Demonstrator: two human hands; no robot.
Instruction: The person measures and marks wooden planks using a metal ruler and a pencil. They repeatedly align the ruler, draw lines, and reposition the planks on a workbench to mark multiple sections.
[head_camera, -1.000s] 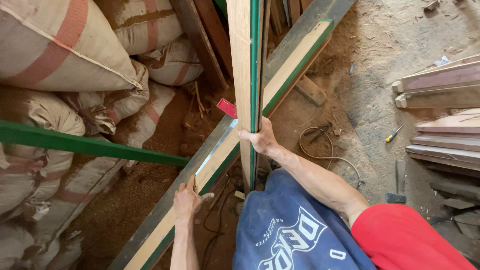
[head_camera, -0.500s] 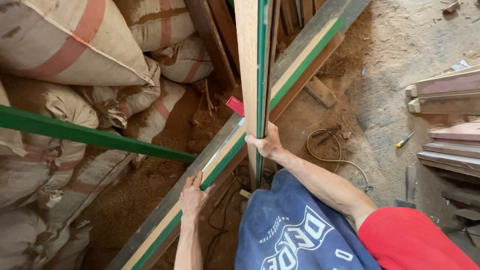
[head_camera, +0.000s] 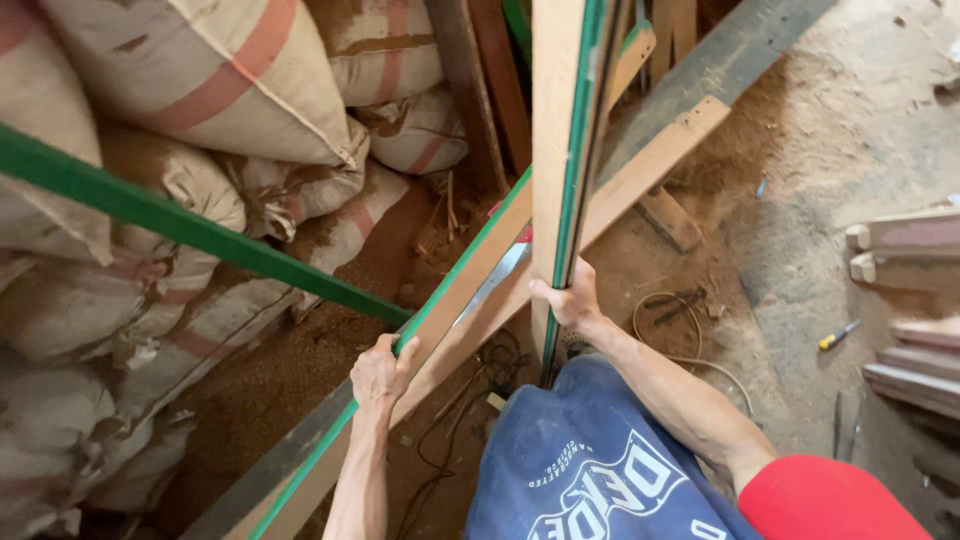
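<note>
Slippage is looking likely: left hand (head_camera: 378, 372) is gripping the slanted board (head_camera: 470, 272), right hand (head_camera: 568, 298) is clamping the upright board (head_camera: 556, 140); either could be tipping toward the sacks (head_camera: 240, 80).

Upright board (head_camera: 553, 150) was bare matt wood, green-painted edge; slanted board (head_camera: 470, 275) alike. Sacks (head_camera: 230, 70) were coarse woven cloth; floor (head_camera: 800, 230) dusty, rough.
</note>
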